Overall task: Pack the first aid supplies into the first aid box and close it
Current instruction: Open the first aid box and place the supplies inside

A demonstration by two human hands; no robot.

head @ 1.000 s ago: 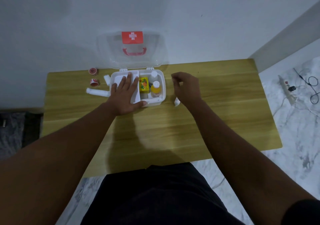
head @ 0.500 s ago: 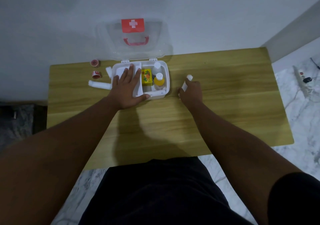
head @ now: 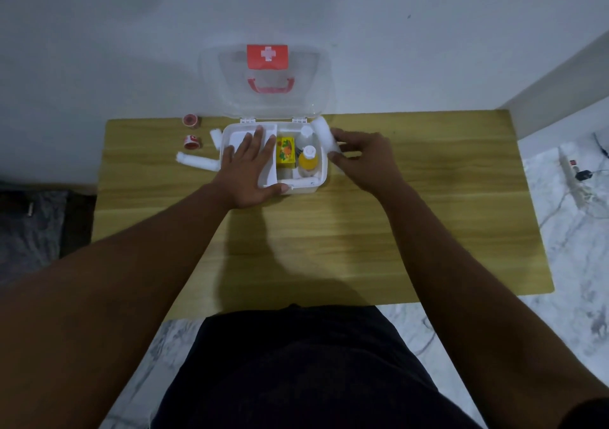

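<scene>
Bandage roll (head: 324,136), white and cylindrical, is clamped in the right hand (head: 365,160); fingers (head: 342,135) and thumb close on its lower half, and its upper end projects up and to the left of the grip, tilted over the right wall of the first aid box (head: 324,168). Judged light, soft and compressible; a moderate pinch at mid-length should suffice, and squeezing harder would deform it. The box sits immediately left of the grip, lid (head: 263,82) open and upright against the wall. A yellow carton (head: 285,151) and an orange bottle (head: 308,160) already occupy its right compartment. The left hand (head: 248,171) lies flat, fingers spread, over the left compartment, holding nothing but steadying the box. Further left on the tabletop (head: 329,230), well apart from the grip, a second white roll (head: 196,161) and two red-and-white tape rolls (head: 191,141) remain unpacked.
</scene>
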